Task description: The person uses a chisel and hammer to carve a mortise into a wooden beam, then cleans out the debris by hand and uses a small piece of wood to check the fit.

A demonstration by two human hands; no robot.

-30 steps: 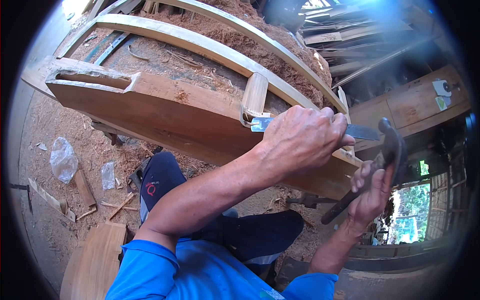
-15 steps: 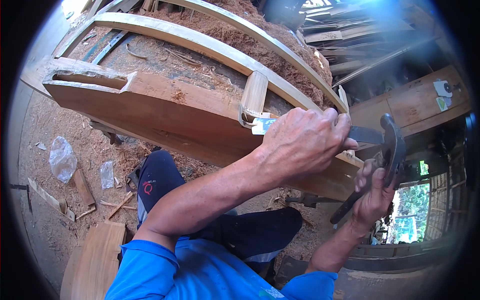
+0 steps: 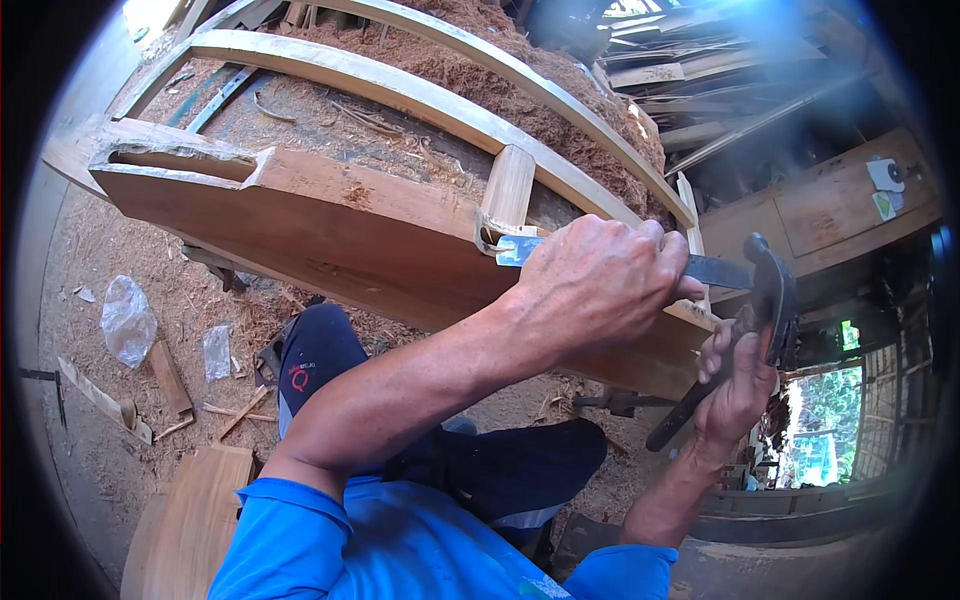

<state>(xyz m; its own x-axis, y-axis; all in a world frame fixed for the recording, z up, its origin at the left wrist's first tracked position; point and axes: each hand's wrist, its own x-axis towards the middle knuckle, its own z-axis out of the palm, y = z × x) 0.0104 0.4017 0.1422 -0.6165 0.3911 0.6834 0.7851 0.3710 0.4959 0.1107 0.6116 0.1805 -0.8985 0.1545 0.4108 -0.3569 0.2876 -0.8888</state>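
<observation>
By the clenched left hand (image 3: 605, 280), a flat metal chisel (image 3: 720, 271) is gripped; by the right hand (image 3: 738, 392), a hammer (image 3: 776, 298) is held, its head just beside the chisel's rear end. The chisel's front end is positioned near the edge of the brown plank (image 3: 330, 225), below a pale crosspiece (image 3: 509, 187).

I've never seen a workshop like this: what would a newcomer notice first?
Probably, right of centre, the left hand gripping a flat metal tool and the right hand holding a dark hammer near the tool's right end. Next, the long brown board running from the upper left, slotted near its left end.
</observation>
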